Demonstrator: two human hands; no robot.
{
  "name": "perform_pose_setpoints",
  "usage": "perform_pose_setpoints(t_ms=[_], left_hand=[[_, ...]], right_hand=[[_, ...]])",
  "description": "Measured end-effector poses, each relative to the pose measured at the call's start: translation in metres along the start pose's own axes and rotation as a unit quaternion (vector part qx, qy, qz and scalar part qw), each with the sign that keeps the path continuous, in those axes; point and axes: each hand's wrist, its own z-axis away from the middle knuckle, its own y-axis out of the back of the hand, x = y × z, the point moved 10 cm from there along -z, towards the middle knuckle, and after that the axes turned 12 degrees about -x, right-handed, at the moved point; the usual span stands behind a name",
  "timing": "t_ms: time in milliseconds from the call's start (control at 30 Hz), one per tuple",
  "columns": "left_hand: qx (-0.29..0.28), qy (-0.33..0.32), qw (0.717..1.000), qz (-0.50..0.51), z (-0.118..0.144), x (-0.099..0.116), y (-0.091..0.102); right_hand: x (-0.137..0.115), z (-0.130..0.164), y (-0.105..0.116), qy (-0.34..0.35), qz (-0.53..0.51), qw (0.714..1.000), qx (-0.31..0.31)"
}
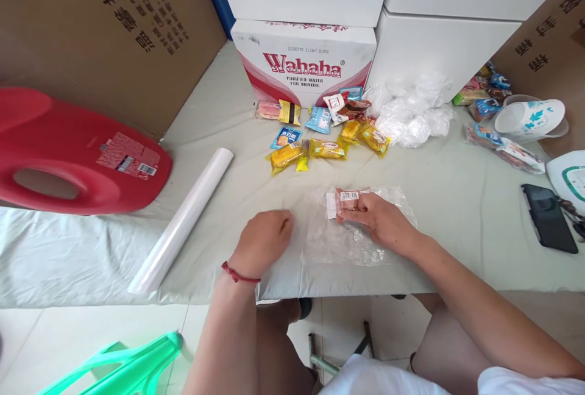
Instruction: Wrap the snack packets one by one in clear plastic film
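On the covered table, my right hand [377,218] grips a small reddish-brown packaged snack [348,205] with a white barcode label, thumb and fingers closed at its right side. The snack sits on a crumpled clear plastic bag [326,242], spread flat under and around it; whether the snack is inside the bag, I cannot tell. Just left of the bag, my left hand [265,236] rests on the table as a loose fist, with nothing showing from it. A red cord bracelet [240,273] circles that wrist.
Several wrapped snacks [328,149] lie before a Wahaha box [306,66]. Bunched clear bags [414,114] sit beside them. To the left are a roll of plastic film [183,221] and a large red jug [82,151]. A phone [548,218] lies at the right.
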Motion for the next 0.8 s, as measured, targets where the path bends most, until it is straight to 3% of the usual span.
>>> perform_pose_setpoints(t_ms=[100,167,200,233,300,367,433,500,600,667,700,767,800], left_hand=[[0.213,0.016,0.976,0.053,0.015,0.008,0.038],[0.308,-0.049,0.948,0.058,0.027,0.033,0.049],[0.323,-0.105,0.94,0.043,0.03,0.051,0.048],[0.314,-0.169,0.934,0.019,0.031,0.071,0.044],[0.229,-0.286,0.93,-0.037,0.028,0.109,0.021],[0.117,-0.327,0.935,-0.079,0.019,0.127,-0.006],[0.039,-0.266,0.958,-0.104,0.003,0.122,-0.023],[-0.014,-0.149,0.98,-0.131,-0.013,0.101,-0.032],[-0.088,-0.018,0.979,-0.183,-0.023,0.072,-0.042],[-0.093,0.027,0.975,-0.199,-0.023,0.063,-0.04],[-0.069,0.041,0.977,-0.197,-0.022,0.062,-0.035],[0.031,0.04,0.981,-0.188,-0.017,0.068,-0.016],[0.098,0.009,0.977,-0.187,-0.012,0.079,-0.006]], right_hand=[[0.002,0.001,-0.002,0.016,0.079,0.997,0.02],[0.0,0.003,-0.005,0.038,0.145,0.988,0.032],[-0.003,0.004,-0.008,0.052,0.179,0.982,0.033],[-0.006,0.006,-0.011,0.068,0.213,0.974,0.033],[-0.015,0.009,-0.015,0.1,0.266,0.958,0.031],[-0.019,0.011,-0.015,0.113,0.286,0.951,0.034],[-0.019,0.011,-0.014,0.107,0.285,0.952,0.033],[-0.015,0.01,-0.014,0.1,0.278,0.955,0.025],[-0.013,0.01,-0.012,0.112,0.252,0.961,0.021],[-0.014,0.011,-0.011,0.124,0.234,0.964,0.023],[-0.014,0.01,-0.01,0.125,0.228,0.965,0.023],[-0.012,0.009,-0.01,0.118,0.226,0.967,0.02],[-0.012,0.009,-0.01,0.116,0.23,0.966,0.019]])
